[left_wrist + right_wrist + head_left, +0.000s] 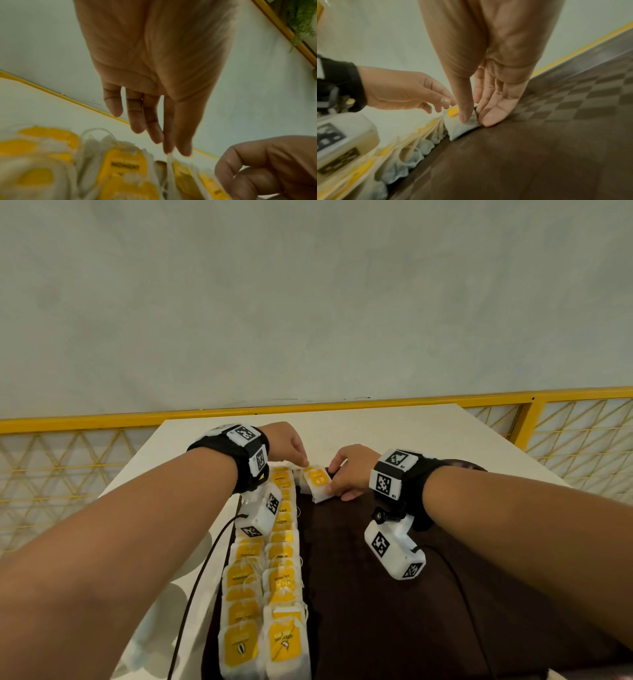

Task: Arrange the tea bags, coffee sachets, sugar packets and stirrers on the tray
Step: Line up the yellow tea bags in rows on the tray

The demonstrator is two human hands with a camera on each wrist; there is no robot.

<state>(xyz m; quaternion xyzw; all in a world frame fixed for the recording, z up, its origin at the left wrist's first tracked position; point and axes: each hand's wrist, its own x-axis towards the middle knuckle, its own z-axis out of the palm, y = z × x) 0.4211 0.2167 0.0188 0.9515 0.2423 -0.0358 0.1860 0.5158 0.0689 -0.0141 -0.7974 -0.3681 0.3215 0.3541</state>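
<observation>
Tea bag (317, 480) at the tray's (359, 577) far edge sits between your hands: your left hand (286, 444) pinches its top corner, your right hand (349, 472) clamps the near side, thumb against straight fingers.

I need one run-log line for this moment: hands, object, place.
left hand: pinches tea bag top | right hand: holds same bag | place: far end of brown tray, beside tea bag rows
</observation>
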